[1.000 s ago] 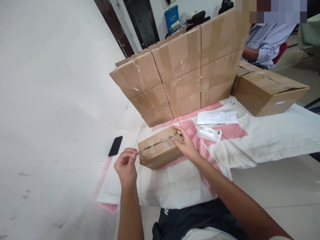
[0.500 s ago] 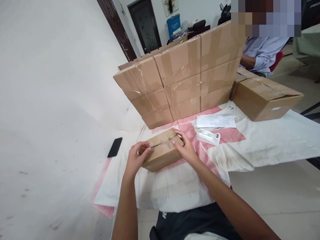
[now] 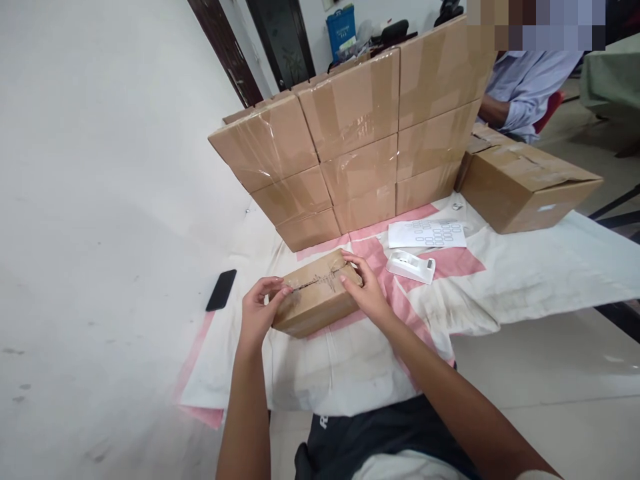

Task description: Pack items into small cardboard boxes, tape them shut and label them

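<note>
A small brown cardboard box [image 3: 320,308] lies on the cloth-covered table in front of me, with dark scribbled marks along the seam of its top. My left hand [image 3: 260,307] grips its left end, thumb on the top near the seam and fingers curled over the far side. At the opposite end, my right hand [image 3: 369,288] holds the right corner between thumb and fingers. Fingertips partly cover both top ends, so I cannot tell whether tape is pinched there. A white tape dispenser [image 3: 411,267] lies just right of the box.
Taped cardboard boxes [image 3: 350,147] form a wall behind. A printed sheet [image 3: 427,233] lies before them, and a black phone [image 3: 221,291] sits at the left table edge. To the right stands a larger carton [image 3: 530,183], with a seated person's sleeve [image 3: 533,90] beyond it.
The view has shifted slightly, so the scene appears a little higher and further left. Both hands keep their hold on the box ends.
</note>
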The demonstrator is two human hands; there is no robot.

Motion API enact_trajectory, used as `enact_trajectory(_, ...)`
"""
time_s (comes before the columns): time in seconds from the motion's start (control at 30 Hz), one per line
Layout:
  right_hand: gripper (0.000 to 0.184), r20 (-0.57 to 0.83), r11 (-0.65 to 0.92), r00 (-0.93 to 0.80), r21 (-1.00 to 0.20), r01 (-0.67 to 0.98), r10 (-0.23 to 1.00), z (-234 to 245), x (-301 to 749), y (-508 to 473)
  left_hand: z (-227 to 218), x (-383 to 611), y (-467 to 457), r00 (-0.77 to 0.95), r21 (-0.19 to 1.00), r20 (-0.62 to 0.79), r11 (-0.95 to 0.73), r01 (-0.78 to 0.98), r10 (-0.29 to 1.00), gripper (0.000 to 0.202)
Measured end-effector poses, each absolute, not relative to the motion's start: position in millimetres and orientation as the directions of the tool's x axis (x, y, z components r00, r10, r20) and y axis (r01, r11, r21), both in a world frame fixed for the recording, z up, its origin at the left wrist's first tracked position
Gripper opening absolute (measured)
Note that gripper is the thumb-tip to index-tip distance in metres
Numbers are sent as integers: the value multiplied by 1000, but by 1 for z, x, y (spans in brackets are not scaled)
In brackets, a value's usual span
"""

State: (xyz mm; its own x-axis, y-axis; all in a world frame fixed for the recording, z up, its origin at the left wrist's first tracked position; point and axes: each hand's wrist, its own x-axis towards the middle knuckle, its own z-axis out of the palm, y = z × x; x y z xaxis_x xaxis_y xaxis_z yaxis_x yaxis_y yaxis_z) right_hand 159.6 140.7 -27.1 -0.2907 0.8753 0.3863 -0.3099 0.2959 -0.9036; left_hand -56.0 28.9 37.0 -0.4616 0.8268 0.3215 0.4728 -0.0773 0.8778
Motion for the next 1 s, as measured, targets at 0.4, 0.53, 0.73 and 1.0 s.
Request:
enact_trajectory(0.4,35,379,293,-280,-906,-305,882,-24,161,138,39,-47,26,-300,746,237,24,665,924,31)
enact_trajectory(0.53,34,383,294,-276,-903,-313,881,-24,161,138,37,-51,26,-305,700,240,53,712,922,32)
enact_trajectory(0.73,33,385,291,-280,-901,-323,880,-25,161,139,42,-48,26,-281,705,280,2,709,918,25)
enact_trajectory(1.0,34,379,287,-282,-904,-318,882,-26,162,139,49,-46,22,-214,698,453,-195,689,865,7)
